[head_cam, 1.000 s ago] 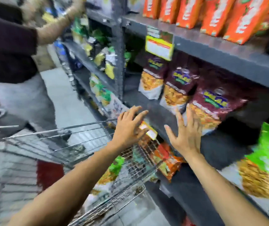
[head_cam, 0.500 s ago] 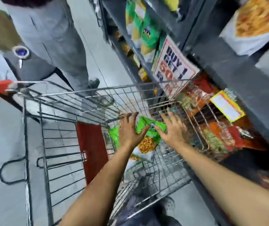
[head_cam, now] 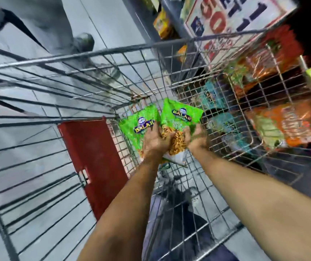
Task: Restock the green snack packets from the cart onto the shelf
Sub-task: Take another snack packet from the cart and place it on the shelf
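Two green snack packets lie deep in the wire cart (head_cam: 98, 55). My left hand (head_cam: 155, 141) and my right hand (head_cam: 196, 137) clasp the right-hand green packet (head_cam: 179, 117) from both sides, fingers curled over its lower, orange-printed half. The second green packet (head_cam: 139, 123) sits just to its left, partly under my left hand. Both forearms reach down into the cart from the bottom of the view. The shelf stands at the right, seen through the cart's mesh.
A red flap (head_cam: 92, 159) hangs on the cart's inner wall at the left. Orange and teal packets (head_cam: 282, 129) fill the low shelf behind the mesh. A promo sign (head_cam: 226, 21) hangs above. Another person's legs and shoe (head_cam: 83, 40) stand past the cart.
A second ago my hands hovered open near the shelf. They dropped into the cart, and now both close around a green packet. The view has tilted down and closer.
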